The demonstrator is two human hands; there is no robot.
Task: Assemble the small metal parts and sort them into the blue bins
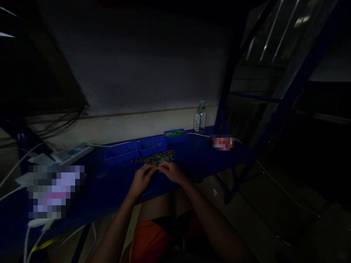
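My left hand (144, 176) and my right hand (171, 171) meet over the front part of the blue table (109, 190). Their fingers are curled, with the fingertips pinched close together. Whatever sits between them is too small and dark to make out. Just beyond the fingers lies a loose pile of small brass-coloured metal parts (157, 157). Thin silvery pieces (167, 159) are mixed in at its near right side, close to my right fingertips.
Behind the pile stand blue bins (122, 152), one holding green pieces (175, 133). A clear bottle (201, 120) stands by the wall. At left are a power strip (72, 155), white cables and a blurred-out item (57, 193); another blurred item (223, 143) lies right.
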